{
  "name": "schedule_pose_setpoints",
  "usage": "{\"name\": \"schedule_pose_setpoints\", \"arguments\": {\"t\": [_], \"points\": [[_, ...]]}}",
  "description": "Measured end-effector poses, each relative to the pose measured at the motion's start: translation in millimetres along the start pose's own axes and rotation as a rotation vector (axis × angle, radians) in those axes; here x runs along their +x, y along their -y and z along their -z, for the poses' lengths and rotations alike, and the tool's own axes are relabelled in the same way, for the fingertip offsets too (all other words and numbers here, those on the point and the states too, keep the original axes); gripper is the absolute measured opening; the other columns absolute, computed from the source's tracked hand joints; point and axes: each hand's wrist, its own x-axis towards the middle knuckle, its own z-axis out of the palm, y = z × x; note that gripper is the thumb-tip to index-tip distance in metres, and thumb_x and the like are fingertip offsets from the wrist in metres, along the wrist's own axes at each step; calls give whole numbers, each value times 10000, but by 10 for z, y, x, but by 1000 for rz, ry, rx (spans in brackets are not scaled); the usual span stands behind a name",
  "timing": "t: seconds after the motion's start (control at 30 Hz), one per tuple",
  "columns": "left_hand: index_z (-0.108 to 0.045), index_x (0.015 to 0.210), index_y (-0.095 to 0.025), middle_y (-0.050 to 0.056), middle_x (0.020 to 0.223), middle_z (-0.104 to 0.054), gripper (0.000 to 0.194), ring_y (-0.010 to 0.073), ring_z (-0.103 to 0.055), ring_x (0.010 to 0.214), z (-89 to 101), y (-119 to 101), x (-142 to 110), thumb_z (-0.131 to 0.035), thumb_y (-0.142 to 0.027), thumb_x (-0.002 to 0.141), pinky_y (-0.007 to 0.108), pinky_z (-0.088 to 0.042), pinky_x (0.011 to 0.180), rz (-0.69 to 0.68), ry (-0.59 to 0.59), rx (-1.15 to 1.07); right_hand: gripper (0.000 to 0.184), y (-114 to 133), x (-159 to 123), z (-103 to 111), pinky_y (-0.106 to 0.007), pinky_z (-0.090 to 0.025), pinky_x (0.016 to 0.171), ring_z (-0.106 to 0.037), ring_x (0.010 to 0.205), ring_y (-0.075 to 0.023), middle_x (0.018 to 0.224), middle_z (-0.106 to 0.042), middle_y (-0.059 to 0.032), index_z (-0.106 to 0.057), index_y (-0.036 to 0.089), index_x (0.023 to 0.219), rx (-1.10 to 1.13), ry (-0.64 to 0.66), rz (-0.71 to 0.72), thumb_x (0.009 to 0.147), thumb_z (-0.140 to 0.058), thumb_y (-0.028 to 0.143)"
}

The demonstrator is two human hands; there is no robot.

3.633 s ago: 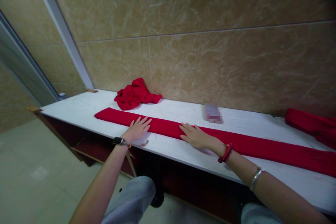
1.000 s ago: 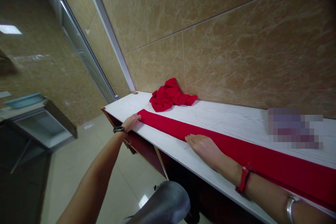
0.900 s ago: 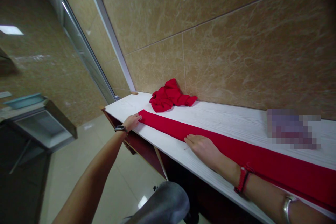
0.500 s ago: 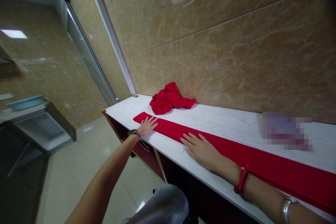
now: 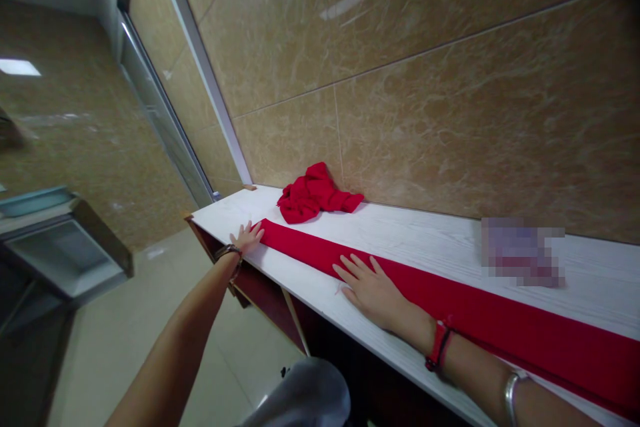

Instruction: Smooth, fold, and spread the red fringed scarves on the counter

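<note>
A long folded strip of red cloth (image 5: 480, 307) lies flat along the white tabletop, running from the left end to the right edge of the view. At its far left end rests my left hand (image 5: 247, 239), fingers spread over the cloth's tip. My right hand (image 5: 373, 290) lies palm down, fingers apart, on the middle of the strip and partly over its near edge. A crumpled red cloth (image 5: 317, 193) sits behind the strip, against the wall, touched by neither hand.
The narrow white table (image 5: 425, 227) stands against a tan tiled wall (image 5: 450, 93). A blurred-out item (image 5: 520, 253) lies at the back right. Across the floor, a blue basin (image 5: 35, 202) sits on a cabinet. My knee (image 5: 305, 393) is by the table's open underside.
My left hand has slid left along the red strip to its end. My right hand stays at about the same place on the cloth. The view has shifted slightly.
</note>
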Motion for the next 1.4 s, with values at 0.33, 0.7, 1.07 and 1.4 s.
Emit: {"name": "schedule_pose_setpoints", "arguments": {"t": [0.33,0.7,1.07,1.4], "points": [[-255,1370,-322,11,1459,-218,476,260,-144,1338,-203,-1117,-51,-241,-455,912,509,-156,1039,-377,65,-88,545,8,-6,5,-535,-186,1033,-261,1297,-273,1391,-350,-131,-347,132,1345,-12,39,-70,903,-249,434],[-268,1375,-238,64,1455,-221,504,241,-194,1327,-250,-1066,0,-244,-435,912,437,-199,1032,-347,20,-30,535,230,238,143,-524,-176,1036,-234,1308,-254,1412,-306,-153,-332,92,1340,118,-12,-251,909,-240,394],[-332,1344,-267,31,1440,-269,515,224,-211,1320,-273,-993,143,-224,-476,886,389,-236,1011,-369,7,-17,541,-84,-213,250,-519,-96,1055,-144,1336,-236,1456,-210,-105,-284,129,1368,143,122,-411,903,-236,402],[-282,1379,-175,104,1454,-202,562,309,-167,1324,-89,-1107,248,-242,-430,880,497,-184,1023,-253,131,-68,466,-886,-2069,859,-579,-233,994,-222,1310,-299,1427,-270,-141,-357,154,1333,-158,200,-751,912,-258,328]]}}
